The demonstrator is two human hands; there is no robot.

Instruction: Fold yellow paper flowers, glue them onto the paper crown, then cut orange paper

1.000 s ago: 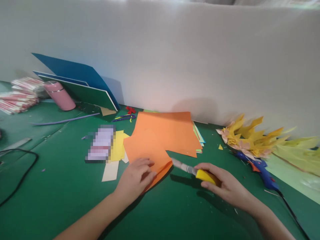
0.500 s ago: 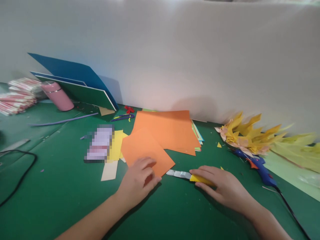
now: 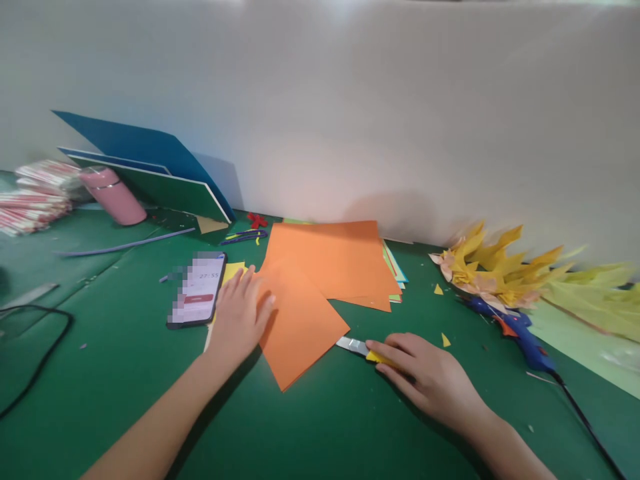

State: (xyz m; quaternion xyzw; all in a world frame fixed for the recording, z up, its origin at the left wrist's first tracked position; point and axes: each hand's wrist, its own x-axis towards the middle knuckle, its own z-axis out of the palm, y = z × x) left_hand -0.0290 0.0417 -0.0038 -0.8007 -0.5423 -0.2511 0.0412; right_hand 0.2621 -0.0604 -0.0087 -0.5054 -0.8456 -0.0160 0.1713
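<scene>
My left hand (image 3: pixel 241 310) is open with its fingers stretched out. It lies over yellow paper (image 3: pixel 231 271) and the left edge of a folded-looking orange sheet (image 3: pixel 303 327), beside a phone (image 3: pixel 200 287). My right hand (image 3: pixel 425 377) has its fingers around the yellow handle of a utility knife (image 3: pixel 353 345), whose blade points left at the right corner of the orange sheet. Behind, a larger orange sheet (image 3: pixel 325 257) tops a stack of coloured paper.
At the right, yellow paper leaves (image 3: pixel 500 260) lie behind a blue glue gun (image 3: pixel 530 343) with a black cord. Blue and green boards (image 3: pixel 165 193) lean at the back left, with a pink bottle (image 3: pixel 117 197) before them. Paper scraps (image 3: pixel 445 340) dot the green table.
My left hand has moved left and away from me, from the orange sheet's lower edge to its left side, with fingers now extended. My right hand and the knife shifted slightly left.
</scene>
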